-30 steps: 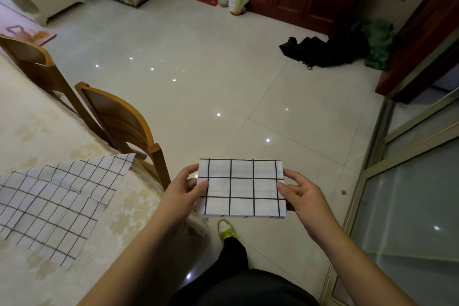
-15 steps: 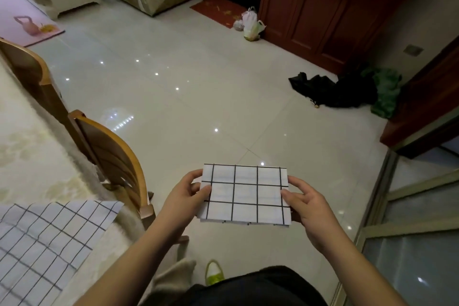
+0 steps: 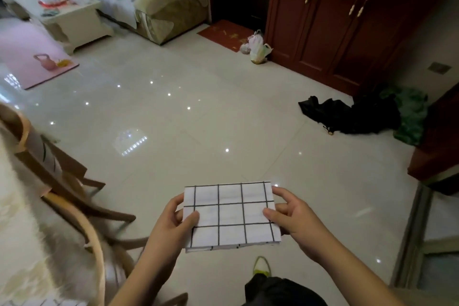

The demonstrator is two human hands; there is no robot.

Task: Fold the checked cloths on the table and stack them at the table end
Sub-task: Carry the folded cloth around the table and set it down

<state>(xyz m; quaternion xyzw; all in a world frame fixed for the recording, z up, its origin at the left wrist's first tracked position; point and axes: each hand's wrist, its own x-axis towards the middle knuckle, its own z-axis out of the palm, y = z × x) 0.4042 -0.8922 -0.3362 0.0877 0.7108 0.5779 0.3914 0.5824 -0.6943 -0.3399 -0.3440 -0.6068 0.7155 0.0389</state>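
Cloth: white checked cloth with black grid lines (image 3: 231, 216), folded into a thick, flat rectangle, held in the air above the pale tiled floor (image 3: 198, 119), at about 6 o'clock in the head view, low centre.
Left hand: left hand (image 3: 173, 218) grips the packet's left edge, thumb lying on top, fingers curled underneath.
Right hand: right hand (image 3: 293, 216) pinches the right edge the same way, thumb on top, fingers tucked below; both hands hold the cloth level.
Table: cream patterned table (image 3: 22, 243) sits at 8 o'clock, only its edge showing, well apart from the held cloth; a curved wooden chair (image 3: 82, 226) stands between the table and the hands.
Change: over the last second the view has swung up and away from the table; the unfolded checked sheet that lay on it at the left has slipped almost out of frame, and the sofa and red cabinet now fill the top. The cloth itself has kept its shape and the grip has stayed the same.
Meaning: folding of this piece looks finished, and the person seems to be turning to carry it to the table end. The stacking spot is not in view.
Remaining: placing this packet is not yet done, and probably at least one more cloth waits to be folded.
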